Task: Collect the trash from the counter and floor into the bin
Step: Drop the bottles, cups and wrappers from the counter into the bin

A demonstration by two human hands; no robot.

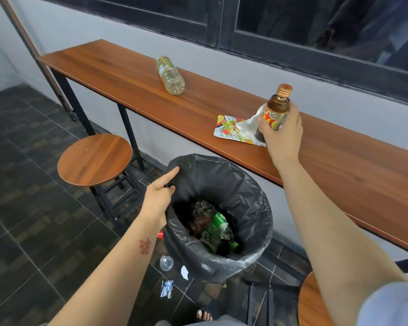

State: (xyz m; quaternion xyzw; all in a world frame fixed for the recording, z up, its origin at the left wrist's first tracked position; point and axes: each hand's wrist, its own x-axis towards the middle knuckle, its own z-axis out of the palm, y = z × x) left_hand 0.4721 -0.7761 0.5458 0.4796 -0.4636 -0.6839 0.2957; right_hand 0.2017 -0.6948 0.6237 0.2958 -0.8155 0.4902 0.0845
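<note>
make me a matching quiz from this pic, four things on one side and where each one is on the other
Things
1. brown bottle
2. clear bottle
3. green bottle
4. blue wrapper

Places
A. on the floor
B. inside the bin
C. held in the right hand
D. lying on the counter

Pairs: 1-C, 2-D, 3-B, 4-A

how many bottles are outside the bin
3: clear bottle lying on the counter, brown bottle in right hand, small bottle on floor beside the bin; others may be hidden.
</note>
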